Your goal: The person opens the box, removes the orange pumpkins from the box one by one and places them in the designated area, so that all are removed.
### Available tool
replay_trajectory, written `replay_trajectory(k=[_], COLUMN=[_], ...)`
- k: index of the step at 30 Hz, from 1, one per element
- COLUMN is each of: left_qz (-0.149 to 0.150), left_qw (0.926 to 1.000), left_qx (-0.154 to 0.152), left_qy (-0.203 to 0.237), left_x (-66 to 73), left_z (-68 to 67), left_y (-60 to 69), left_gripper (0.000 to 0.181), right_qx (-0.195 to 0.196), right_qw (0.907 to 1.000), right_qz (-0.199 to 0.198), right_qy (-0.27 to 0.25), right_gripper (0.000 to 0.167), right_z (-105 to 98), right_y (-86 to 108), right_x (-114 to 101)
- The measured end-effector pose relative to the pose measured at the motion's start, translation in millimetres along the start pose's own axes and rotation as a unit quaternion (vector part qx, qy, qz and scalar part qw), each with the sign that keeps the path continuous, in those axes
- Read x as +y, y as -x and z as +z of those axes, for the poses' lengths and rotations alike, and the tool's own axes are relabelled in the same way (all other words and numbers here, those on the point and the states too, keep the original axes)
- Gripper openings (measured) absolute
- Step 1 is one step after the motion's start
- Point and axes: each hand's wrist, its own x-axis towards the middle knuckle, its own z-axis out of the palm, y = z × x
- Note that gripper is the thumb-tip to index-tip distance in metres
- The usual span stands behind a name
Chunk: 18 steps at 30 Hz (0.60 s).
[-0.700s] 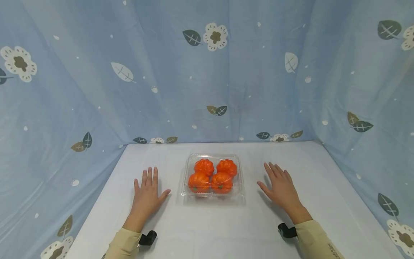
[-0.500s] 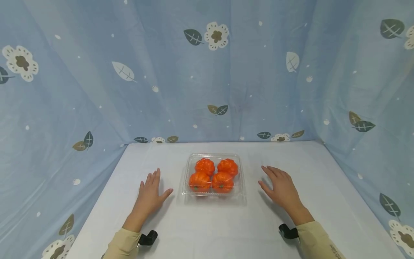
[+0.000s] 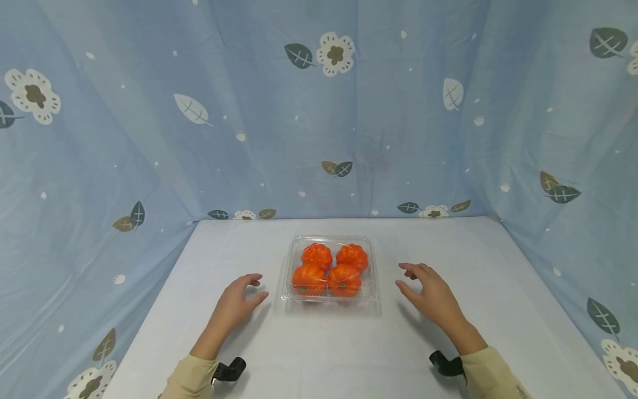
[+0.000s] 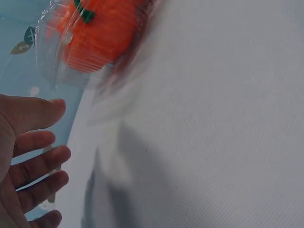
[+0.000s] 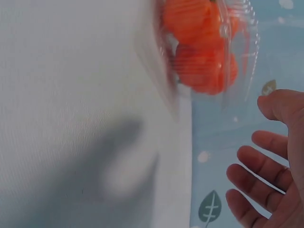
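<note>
A clear box (image 3: 330, 239) sits on the white counter (image 3: 329, 354), beyond the two hands and between them. Inside it are four orange pumpkins (image 3: 343, 279), two at the back and two at the front, packed close together. Green stems show on the front pair, seen through the plastic.

The left hand (image 3: 239, 303) is to the left of the box and just short of it. Its fingers are loosely bent, the thumb stands well away from them, and it holds nothing — the thumb and fingertips point toward the box without touching it. The right hand (image 3: 432, 299) mirrors it on the other side: fingers curved, thumb apart, nothing in the grip, a small gap left to the box wall. The wrist views show the same gaps, with the box somewhat blurred.

A black mount (image 3: 231, 369) is on the left wrist and another black mount (image 3: 446, 364) on the right, each next to a beige sleeve (image 3: 191, 378). Behind the counter and along both sides hangs a blue curtain (image 3: 259, 111) — printed with pale flowers, leaves and small white spots.
</note>
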Motion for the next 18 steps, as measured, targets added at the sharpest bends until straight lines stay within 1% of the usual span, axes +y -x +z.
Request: replay_trajectory(k=[4,7,11,18], left_qz=[0.011,0.018,0.02,0.022], left_qw=[0.9995,0.999,0.9982,0.9962], left_qx=[0.001,0.002,-0.006,-0.025], left_qy=[0.028,0.041,0.056,0.081], left_x=[-0.5,-0.1,1.5,5.3], left_z=[2.7,4.1,5.0,7.8], left_y=[1.8,2.9,4.5,6.7], left_gripper=[0.035,0.029,0.028,0.028], right_qx=[0.005,0.009,-0.001,-0.012], right_qw=[0.9999,0.9995,0.9995,0.9992], right_qz=[-0.014,-0.026,-0.028,-0.029], right_qy=[-0.008,-0.013,-0.015,-0.026], right_gripper=[0.038,0.034,0.031,0.03], right_z=[0,1,2,4], right_y=[1.2,2.0,4.0,5.8], right_x=[-7,-13,-23,-42])
